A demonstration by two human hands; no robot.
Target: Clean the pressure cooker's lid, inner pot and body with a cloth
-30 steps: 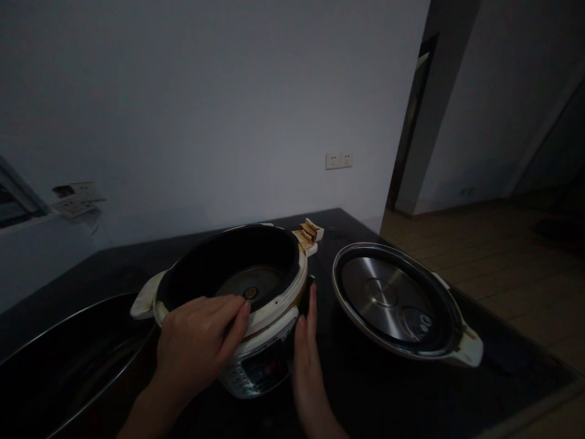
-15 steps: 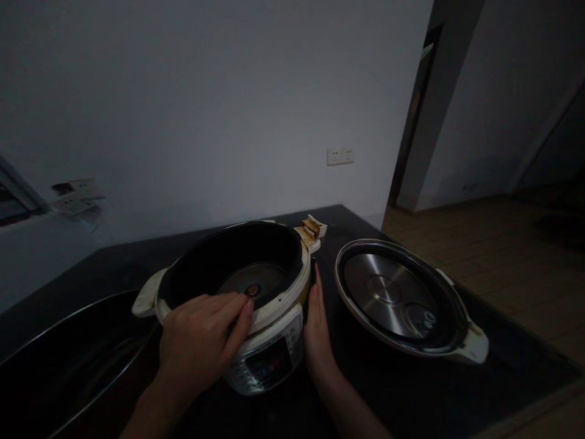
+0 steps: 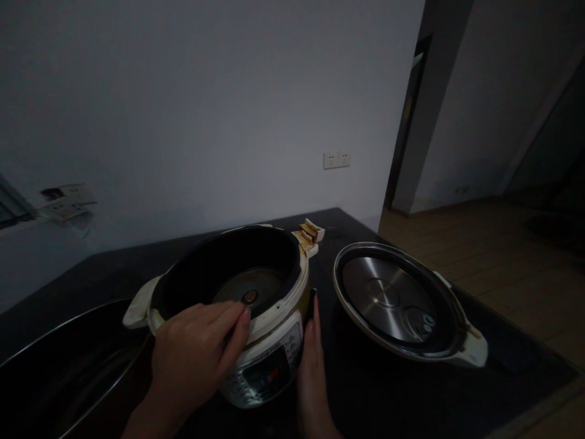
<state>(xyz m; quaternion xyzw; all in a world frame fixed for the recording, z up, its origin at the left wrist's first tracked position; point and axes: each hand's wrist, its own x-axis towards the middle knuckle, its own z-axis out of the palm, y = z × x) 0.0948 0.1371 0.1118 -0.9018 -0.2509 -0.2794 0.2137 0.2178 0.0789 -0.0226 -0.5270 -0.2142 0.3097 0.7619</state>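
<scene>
A white electric pressure cooker (image 3: 297, 292) with its top off stands on the dark countertop, its control panel facing me. No inner pot sits in its dark cavity, where a round plate with a small central knob shows. My left hand (image 3: 196, 350) is closed over the cooker's front left rim, fingers curled inward. Along the right side of the body, my right hand (image 3: 313, 366) lies with straight fingers; whether the palm presses on it is hard to see. Right of that hand, the cooker's lid (image 3: 384, 292) rests with its metal underside up.
A large dark pan or pot (image 3: 68, 332) with a shiny rim fills the lower left. The dark countertop (image 3: 365, 390) ends at the right above a wooden floor. Behind it rises a pale wall with a double socket (image 3: 337, 160).
My right hand has slid down and nearer along the cooker's side. The left hand keeps its hold on the rim. The view has shifted slightly.
</scene>
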